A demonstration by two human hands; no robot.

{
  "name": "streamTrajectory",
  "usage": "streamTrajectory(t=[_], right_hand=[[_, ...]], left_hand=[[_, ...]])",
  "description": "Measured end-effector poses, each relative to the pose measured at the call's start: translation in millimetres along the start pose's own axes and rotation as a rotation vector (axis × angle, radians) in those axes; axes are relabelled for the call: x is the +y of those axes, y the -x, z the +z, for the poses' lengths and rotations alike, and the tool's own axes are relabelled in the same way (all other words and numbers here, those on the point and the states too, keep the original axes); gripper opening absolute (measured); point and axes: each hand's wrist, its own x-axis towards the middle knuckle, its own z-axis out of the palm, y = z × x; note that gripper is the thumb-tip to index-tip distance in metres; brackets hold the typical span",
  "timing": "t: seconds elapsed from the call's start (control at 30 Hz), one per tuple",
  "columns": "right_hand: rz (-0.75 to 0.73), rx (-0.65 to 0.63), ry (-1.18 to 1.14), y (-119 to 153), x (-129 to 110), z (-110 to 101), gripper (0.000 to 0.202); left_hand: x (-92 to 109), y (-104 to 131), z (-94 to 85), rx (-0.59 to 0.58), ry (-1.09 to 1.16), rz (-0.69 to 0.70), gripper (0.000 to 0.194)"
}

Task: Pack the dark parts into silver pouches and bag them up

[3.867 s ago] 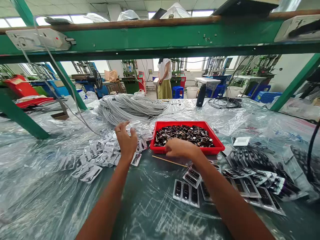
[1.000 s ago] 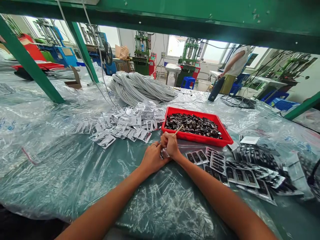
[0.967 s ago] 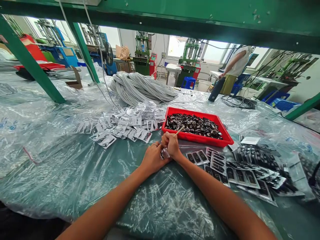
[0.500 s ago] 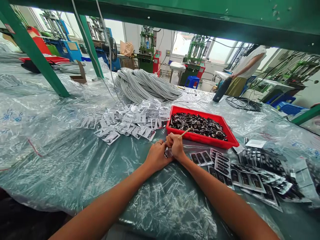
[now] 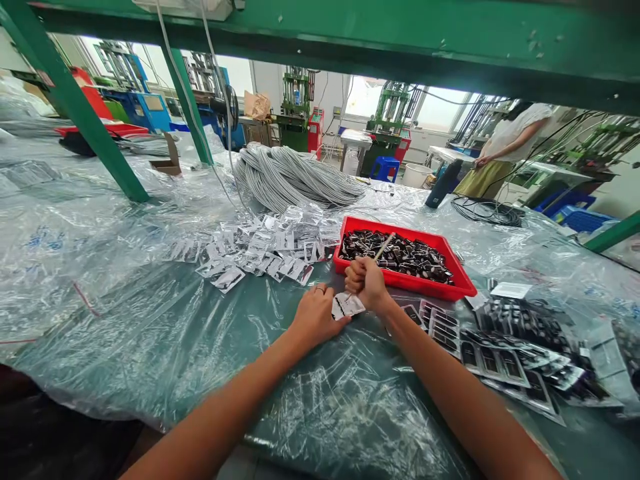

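Small white packet (image 5: 349,306) between your hands, just in front of the red tray (image 5: 425,287).
Your left hand (image 5: 315,312) closes thumb and fingers on its left edge, likely to steady it; your right hand (image 5: 367,283) makes a fist around a thin stick (image 5: 385,245). Loose packets (image 5: 260,248) lie beyond, seemingly for easy reach.

view: head-worn | facing: forward and down | range: close over table (image 5: 200,333)
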Motion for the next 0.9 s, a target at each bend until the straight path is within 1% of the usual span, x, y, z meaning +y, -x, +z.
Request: streamTrajectory(t=[0.03, 0.1, 0.13, 0.23, 0.33, 0.4, 0.43, 0.5, 0.57, 0.6, 0.63, 0.67, 0.7, 0.73, 0.77, 0.8, 0.83, 0.9], right_hand=[[-0.089, 0.051, -0.024, -2.1, 0.9, -2.6, 0.045], [-0.203, 0.115, -0.028, -6.0, 5.6, -6.7, 0.045], [-0.241, 0.132, -0.021, -7.5, 9.1, -7.8, 0.044], [-0.326, 0.157, -0.011, -11.1, 22.4, -6.7, 0.043], [-0.352, 0.142, 0.019, -12.4, 32.9, -0.8, 0.041], [-0.324, 0.120, 0.054, -10.7, 34.4, 3.4, 0.040], [-0.281, 0.102, 0.077, -8.7, 33.0, 5.0, 0.040], [-0.108, 0.015, 0.147, -3.1, 26.4, 6.3, 0.039], [0.089, -0.108, 0.214, 2.7, 16.4, 5.3, 0.039], [0.145, -0.149, 0.224, 4.8, 10.6, 3.8, 0.040], [0.160, -0.163, 0.218, 6.2, 4.7, 1.8, 0.041], [0.147, -0.142, 0.214, 6.8, -1.3, -0.9, 0.041], [0.124, -0.096, 0.240, 6.9, -7.1, -4.1, 0.041], [0.104, -0.043, 0.321, 6.7, -12.7, -7.7, 0.040], [0.102, -0.002, 0.464, 6.7, -17.9, -11.5, 0.038], [0.116, 0.009, 0.657, 7.1, -22.5, -15.1, 0.035], [0.131, -0.008, 0.874, 8.1, -26.6, -17.9, 0.029], [0.125, -0.089, 1.266, 12.3, -33.5, -19.8, 0.016]], left_hand=[[0.7, -1.1, -0.4, 0.004, -0.013, 0.001, 0.048], [1.3, -4.7, -0.1, 0.011, -0.008, 0.029, 0.055], [1.2, -7.0, 0.7, 0.010, 0.013, 0.053, 0.053], [-0.6, -12.7, 4.1, -0.008, 0.111, 0.116, 0.038], [-3.0, -14.1, 7.0, -0.020, 0.169, 0.111, 0.033], [-3.6, -13.3, 8.3, -0.025, 0.165, 0.095, 0.032], [-3.6, -12.8, 9.1, -0.020, 0.158, 0.086, 0.032], [-2.8, -11.9, 10.5, 0.001, 0.153, 0.072, 0.031], [-1.9, -11.0, 10.8, 0.018, 0.171, 0.076, 0.029], [-1.8, -10.4, 10.0, 0.026, 0.190, 0.072, 0.030], [-2.2, -9.5, 8.1, 0.029, 0.216, 0.060, 0.032], [-3.2, -8.1, 5.1, 0.028, 0.248, 0.035, 0.034], [-4.9, -6.1, 1.1, 0.027, 0.288, -0.006, 0.037], [-7.4, -3.5, -3.7, 0.029, 0.339, -0.055, 0.040], [-10.7, -0.5, -9.0, 0.031, 0.405, -0.106, 0.042], [-14.5, 2.8, -14.6, 0.039, 0.480, -0.154, 0.046], [-18.7, 6.0, -20.1, 0.058, 0.554, -0.198, 0.048], [-26.5, 10.3, -30.0, 0.120, 0.682, -0.264, 0.049]])
